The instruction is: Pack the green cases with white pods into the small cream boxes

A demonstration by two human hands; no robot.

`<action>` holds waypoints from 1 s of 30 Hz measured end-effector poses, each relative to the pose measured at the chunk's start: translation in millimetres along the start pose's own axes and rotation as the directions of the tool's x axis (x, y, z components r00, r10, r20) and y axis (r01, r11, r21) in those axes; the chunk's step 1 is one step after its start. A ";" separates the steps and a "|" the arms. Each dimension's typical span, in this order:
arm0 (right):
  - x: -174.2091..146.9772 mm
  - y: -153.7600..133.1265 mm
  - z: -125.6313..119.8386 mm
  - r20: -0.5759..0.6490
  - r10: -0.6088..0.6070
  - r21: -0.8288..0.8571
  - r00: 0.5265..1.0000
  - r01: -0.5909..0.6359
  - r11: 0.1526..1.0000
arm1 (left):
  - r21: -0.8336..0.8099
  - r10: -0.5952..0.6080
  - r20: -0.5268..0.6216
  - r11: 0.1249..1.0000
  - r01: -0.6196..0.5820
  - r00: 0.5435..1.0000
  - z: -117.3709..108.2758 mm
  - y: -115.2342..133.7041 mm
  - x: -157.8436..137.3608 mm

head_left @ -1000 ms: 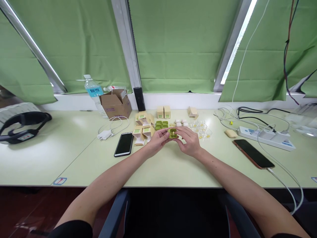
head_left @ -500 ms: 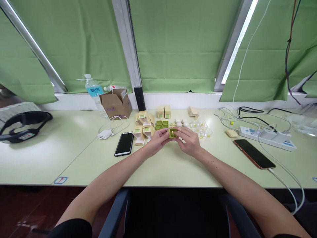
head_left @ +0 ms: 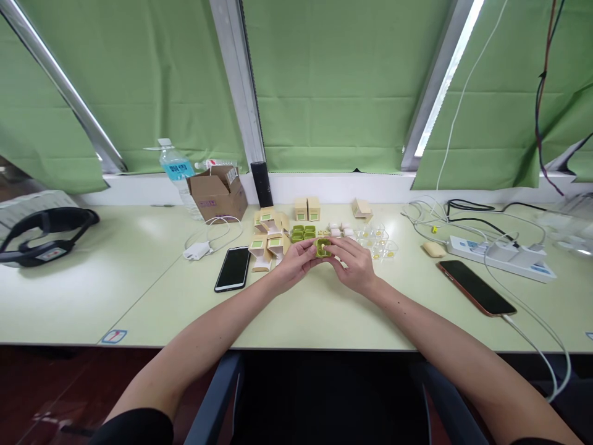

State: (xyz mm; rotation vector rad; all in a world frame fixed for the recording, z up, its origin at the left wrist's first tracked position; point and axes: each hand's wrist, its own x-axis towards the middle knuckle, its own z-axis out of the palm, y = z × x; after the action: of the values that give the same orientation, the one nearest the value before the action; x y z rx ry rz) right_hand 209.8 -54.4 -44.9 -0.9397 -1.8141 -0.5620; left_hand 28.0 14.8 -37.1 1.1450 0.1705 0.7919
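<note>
A small olive-green square cup [head_left: 320, 252] is held above the table between my two hands, its open side facing up. My left hand [head_left: 296, 264] grips it from the left with closed fingers. From the right, my right hand [head_left: 356, 267] has its fingertips closed at the cup's right side and rim. Something small and pale shows inside the cup, too small to name. Just beyond my hands sit several matching green cups [head_left: 303, 232]. Beside these are small white rounded pieces [head_left: 340, 230] and clear plastic covers [head_left: 377, 240].
Small cream boxes with green windows [head_left: 260, 247] cluster left of my hands; others [head_left: 307, 209] stand behind. A black phone [head_left: 232, 269] lies left, another phone [head_left: 475, 287] right, near a power strip [head_left: 500, 259] with cables. A cardboard box [head_left: 218, 196] and bottle [head_left: 177, 173] stand back left.
</note>
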 end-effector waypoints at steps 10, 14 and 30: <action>1.9 2.1 -0.8 -0.004 -0.068 -0.008 0.998 0.068 0.998 | -0.025 -0.021 -0.006 0.999 0.020 1.000 -0.5 1.0 -0.6; 2.8 1.6 -1.2 0.022 -0.062 -0.020 0.998 0.062 0.998 | -0.025 -0.023 -0.010 0.999 0.023 1.000 -0.7 0.8 -0.3; 2.9 2.9 -1.3 0.021 -0.089 -0.026 0.996 0.090 0.996 | -0.019 -0.016 -0.015 1.000 0.015 1.000 -0.5 1.1 -0.4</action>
State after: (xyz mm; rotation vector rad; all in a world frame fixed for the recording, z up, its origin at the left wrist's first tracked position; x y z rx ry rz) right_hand 212.2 -52.6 -41.8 -0.8881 -1.8776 -0.6361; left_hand 26.9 15.1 -36.4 1.1192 0.1838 0.7868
